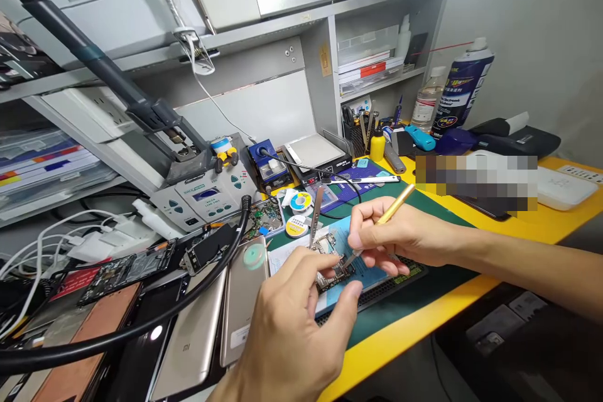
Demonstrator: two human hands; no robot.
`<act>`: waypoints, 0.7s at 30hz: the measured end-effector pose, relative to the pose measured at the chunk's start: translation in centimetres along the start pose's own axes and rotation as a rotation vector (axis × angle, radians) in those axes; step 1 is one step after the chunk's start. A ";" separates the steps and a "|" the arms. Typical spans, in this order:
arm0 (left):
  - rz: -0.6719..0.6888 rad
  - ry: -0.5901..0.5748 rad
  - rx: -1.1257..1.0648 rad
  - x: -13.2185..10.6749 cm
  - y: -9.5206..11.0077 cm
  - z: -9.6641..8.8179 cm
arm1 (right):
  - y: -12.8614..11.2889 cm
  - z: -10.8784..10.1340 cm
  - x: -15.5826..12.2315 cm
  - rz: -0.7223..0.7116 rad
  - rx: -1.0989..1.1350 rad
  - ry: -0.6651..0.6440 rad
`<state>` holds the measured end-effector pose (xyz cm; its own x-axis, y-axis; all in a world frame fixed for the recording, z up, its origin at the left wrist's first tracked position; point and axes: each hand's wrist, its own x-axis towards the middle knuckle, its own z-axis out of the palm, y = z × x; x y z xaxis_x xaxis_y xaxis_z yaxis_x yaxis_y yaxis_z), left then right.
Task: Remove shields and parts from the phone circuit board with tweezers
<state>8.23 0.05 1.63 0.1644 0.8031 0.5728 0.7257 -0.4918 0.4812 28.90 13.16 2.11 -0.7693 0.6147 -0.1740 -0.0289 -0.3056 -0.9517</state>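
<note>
My left hand [287, 326] grips a small phone logic board [330, 262] by its edge, with the fingers curled over it. Steel tweezers [316, 217] stand just above the board, near my left fingers; I cannot tell whether that hand holds them. My right hand [396, 239] pinches a gold-handled pick [394, 214], and its thin metal tip [351, 259] reaches the board. The board lies over a light blue printed pad [365, 276] on a green work mat [414, 308].
A soldering station [205, 198] and a hot-air handle [103, 56] stand at left. Several dismantled phones [191, 342] and circuit boards lie beside a thick black hose [155, 320]. Solder wire spools, a spray can [464, 85] and a shelf [377, 81] sit behind.
</note>
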 end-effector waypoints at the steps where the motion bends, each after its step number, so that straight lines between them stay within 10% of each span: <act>1: -0.012 0.004 -0.013 0.1 0.1 0.4 | 0.0 0.0 0.0 -0.004 -0.004 -0.010; 21: -0.051 -0.063 0.002 -3.3 0.1 -0.8 | -0.1 -0.3 0.0 -0.058 -0.034 -0.093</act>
<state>7.22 -2.88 0.28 0.1687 0.8468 0.5044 0.7357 -0.4487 0.5073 29.13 13.43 2.16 -0.8228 0.5601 -0.0962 -0.0544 -0.2461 -0.9677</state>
